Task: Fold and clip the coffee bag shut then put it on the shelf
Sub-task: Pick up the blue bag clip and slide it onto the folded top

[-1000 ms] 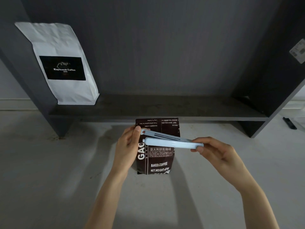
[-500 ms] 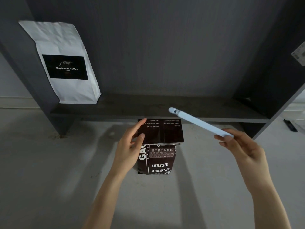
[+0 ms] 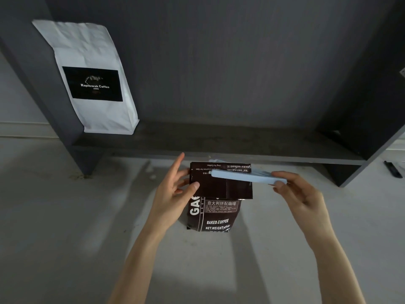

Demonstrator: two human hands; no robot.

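Standing at lower centre of the frame on a pale floor [image 3: 65,238]: brown bag [image 3: 213,213], top folded forward into a flap [image 3: 219,183] with upside-down print. Pinching the flap's left edge: left hand [image 3: 173,200], thumb [image 3: 194,186] on the front face, other fingers partly hidden behind the bag, index finger raised clear. Lying across the upper part of the flap, slightly tilted down to the right: pale blue clip [image 3: 247,177]. Gripped at its right end by the right hand [image 3: 300,194], fingertips closed around it, thumb below. Visible behind the clip's front bar near the right, a second ribbed bar, so apparently hinged apart; whether the flap sits between the two bars, impossible to tell. Clip's far tip overlapping the print, its right end covered by fingers.

Legible on the bag's lower front: "BAKED.COFFEE" and "NET.WEIGHT", bottom line cut by shadow; large white letters at left partly hidden by the left hand.

Spanning the upper frame just behind the bag: dark shelf [image 3: 219,139]. Leaning at its upper left corner: white bag [image 3: 96,84] with a black label. Sitting at the far right edge, small dark object [image 3: 392,168], too small to identify.
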